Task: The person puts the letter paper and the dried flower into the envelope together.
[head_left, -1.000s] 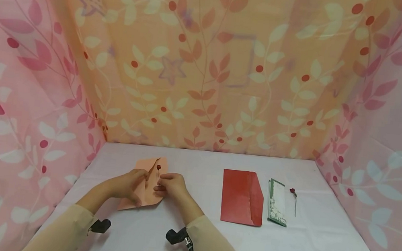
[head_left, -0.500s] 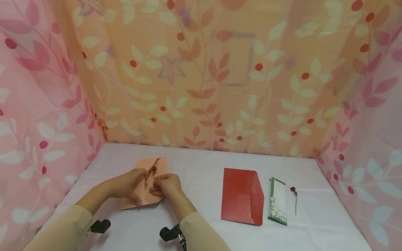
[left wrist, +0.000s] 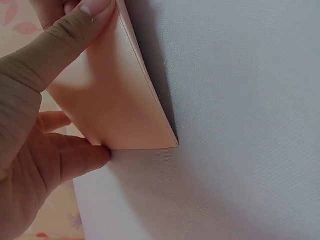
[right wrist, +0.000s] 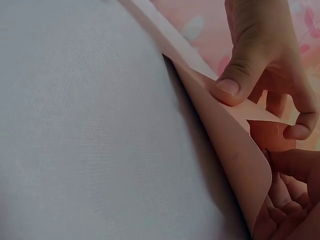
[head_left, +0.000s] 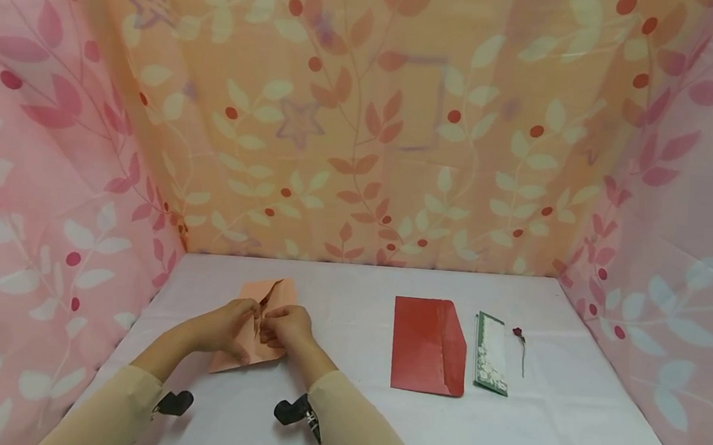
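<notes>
Moving toward nine o'clock, the right hand (head_left: 286, 324) pinches a flower (head_left: 264, 302), seemingly now entering the orange envelope (head_left: 259, 352) the left hand (head_left: 224, 327) grips.

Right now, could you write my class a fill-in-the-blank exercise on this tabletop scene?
The left hand holds the peach paper envelope on the person's ____ side of the white table.
The paper envelope that neither hand touches is coloured ____.
The green-and-white floral card lies ____ that envelope and the thin-stemmed red flower.
Missing words: left; red; between.
</notes>
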Available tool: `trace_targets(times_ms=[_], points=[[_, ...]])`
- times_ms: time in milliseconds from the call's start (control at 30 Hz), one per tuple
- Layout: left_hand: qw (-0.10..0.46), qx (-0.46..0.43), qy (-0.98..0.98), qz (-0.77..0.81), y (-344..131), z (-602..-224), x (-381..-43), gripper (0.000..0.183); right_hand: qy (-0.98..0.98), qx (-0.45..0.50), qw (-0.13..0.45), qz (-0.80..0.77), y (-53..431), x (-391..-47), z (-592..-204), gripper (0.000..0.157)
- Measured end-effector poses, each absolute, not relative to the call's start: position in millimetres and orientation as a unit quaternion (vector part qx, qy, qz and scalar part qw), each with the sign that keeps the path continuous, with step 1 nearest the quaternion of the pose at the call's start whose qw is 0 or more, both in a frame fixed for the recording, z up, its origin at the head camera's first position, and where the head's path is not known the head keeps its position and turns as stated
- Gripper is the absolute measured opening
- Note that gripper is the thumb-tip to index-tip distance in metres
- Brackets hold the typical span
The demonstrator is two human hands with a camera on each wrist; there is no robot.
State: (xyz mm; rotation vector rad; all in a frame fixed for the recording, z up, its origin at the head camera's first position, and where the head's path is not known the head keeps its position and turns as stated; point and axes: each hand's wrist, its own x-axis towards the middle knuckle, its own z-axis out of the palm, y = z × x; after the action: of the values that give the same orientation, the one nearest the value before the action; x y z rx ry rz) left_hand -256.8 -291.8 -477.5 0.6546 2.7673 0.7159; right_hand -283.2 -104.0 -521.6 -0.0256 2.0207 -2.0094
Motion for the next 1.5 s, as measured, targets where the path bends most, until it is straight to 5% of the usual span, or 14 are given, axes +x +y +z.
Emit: trace_targets(times_ms=[633,1267,1500], points=[[0.099,0.204,0.942,0.248,-295,-480,-253,0.092,0.782,-0.128,0.145,-0.592,-103,-290,-528,0.022],[0.099,0.198,0.944,0.245,-297,-481,-255,0.091,0.806,-0.135,0.15,-0.556,-108,-295,-527,0.019],[0.097,0.202,0.941,0.254,-296,-481,-254,0.09,0.828,-0.172,0.148,-0.513,-106,-299,-528,0.031]])
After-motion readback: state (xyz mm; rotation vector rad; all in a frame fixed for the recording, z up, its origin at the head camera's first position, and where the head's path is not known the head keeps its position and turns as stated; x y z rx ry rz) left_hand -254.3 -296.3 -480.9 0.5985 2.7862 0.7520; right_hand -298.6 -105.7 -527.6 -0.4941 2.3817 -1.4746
